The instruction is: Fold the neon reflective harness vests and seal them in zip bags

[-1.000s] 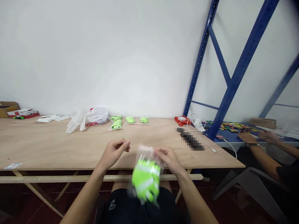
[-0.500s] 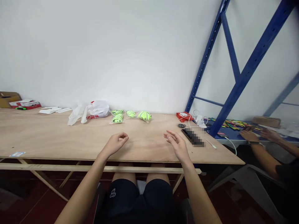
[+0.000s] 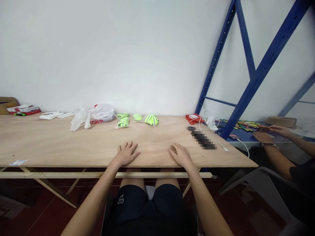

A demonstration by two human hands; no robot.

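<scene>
Palm down on the wooden table (image 3: 152,157), my left hand (image 3: 126,154) has its fingers spread and holds nothing. My right hand (image 3: 180,154) also lies on the tabletop, fingers stretched out and holding nothing. Beyond them, near the wall, sit several clear packets of yellow-green striped material: one packet (image 3: 152,120) on the right, another packet (image 3: 137,117) in the middle and a packet (image 3: 123,122) on the left. To the right of my right hand lies a dark, pixel-blurred phone-like object (image 3: 203,140).
A white plastic bag (image 3: 103,113) and folded white sheets (image 3: 52,115) lie at the back left. A red cloth (image 3: 194,118), white cable (image 3: 222,146) and blue rack post (image 3: 246,95) are on the right. A co-worker's hands (image 3: 264,137) work at the blue table.
Both my hands have come down from above the table onto its surface, and their fingers have spread out flat. The co-worker's hands have shifted slightly.
</scene>
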